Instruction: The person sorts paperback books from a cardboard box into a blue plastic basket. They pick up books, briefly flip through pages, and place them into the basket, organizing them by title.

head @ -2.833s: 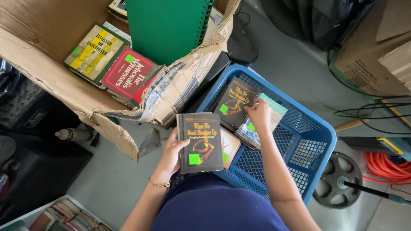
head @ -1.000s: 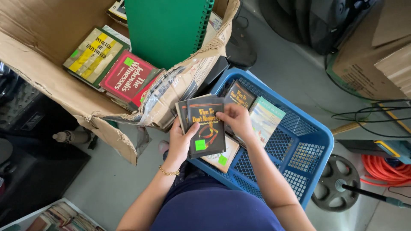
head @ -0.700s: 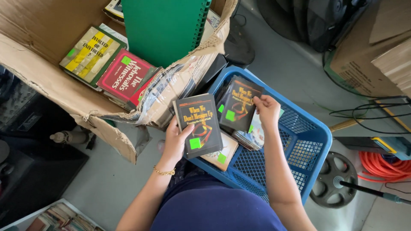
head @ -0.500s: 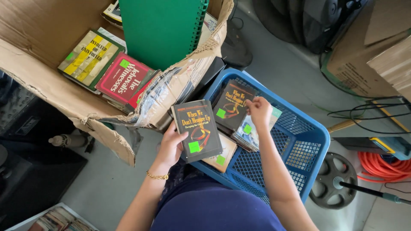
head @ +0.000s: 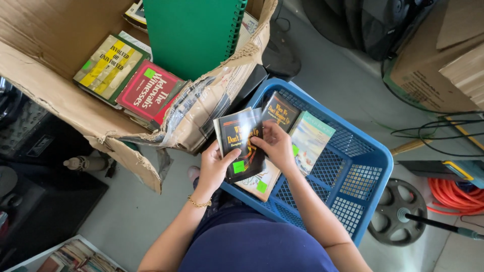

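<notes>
Gripping a stack of thin black paperback booklets (head: pixel 241 143) over the near rim of the blue plastic mesh basket (head: pixel 353 176), the left hand (head: pixel 214 168) clamps their lower edge; the right hand (head: pixel 276 146) pinches the top one. A loose pinch could probably spill them onto the grey floor (head: pixel 126 216).

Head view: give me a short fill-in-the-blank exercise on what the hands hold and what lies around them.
1. Both the left hand and the right hand grip a black ____.
2. The plastic basket beneath it is ____ in colour.
3. The red book lies inside a torn ____ box.
4. The spiral-bound notebook is ____.

Missing words: book; blue; cardboard; green
</notes>
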